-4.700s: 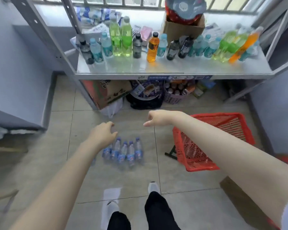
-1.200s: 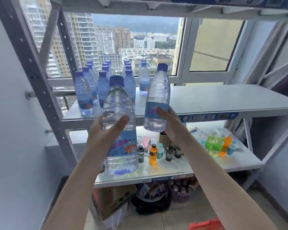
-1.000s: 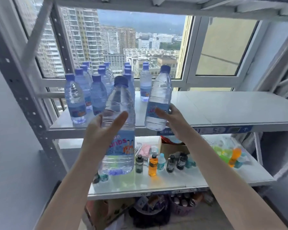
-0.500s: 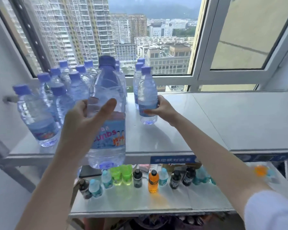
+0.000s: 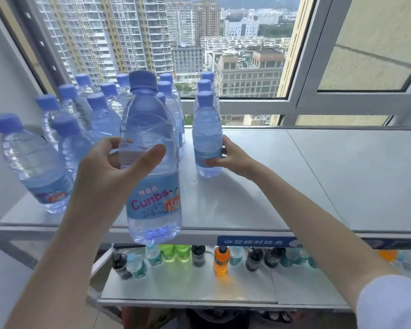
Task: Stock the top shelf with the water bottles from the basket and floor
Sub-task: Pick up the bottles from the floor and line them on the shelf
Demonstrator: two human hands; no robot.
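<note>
My left hand (image 5: 109, 172) grips a clear water bottle (image 5: 152, 186) with a blue cap and a "Cunbs" label, held upright in the air in front of the top shelf's (image 5: 294, 176) front edge. My right hand (image 5: 233, 157) wraps the lower part of a second water bottle (image 5: 207, 131), which stands upright on the shelf at the front of a short row. Several more blue-capped water bottles (image 5: 33, 160) stand grouped on the shelf's left part. The basket and the floor are out of view.
The window frame (image 5: 294, 103) runs right behind the shelf. The shelf's right half is bare metal. On the lower shelf (image 5: 190, 288) stand several small drink bottles, among them an orange one (image 5: 221, 262) and green ones. A grey upright post rises at the far left.
Both hands rose from the floor with a bottle each. My right hand set its bottle down on the shelf behind the row's front. The left bottle stays raised at the shelf edge.
</note>
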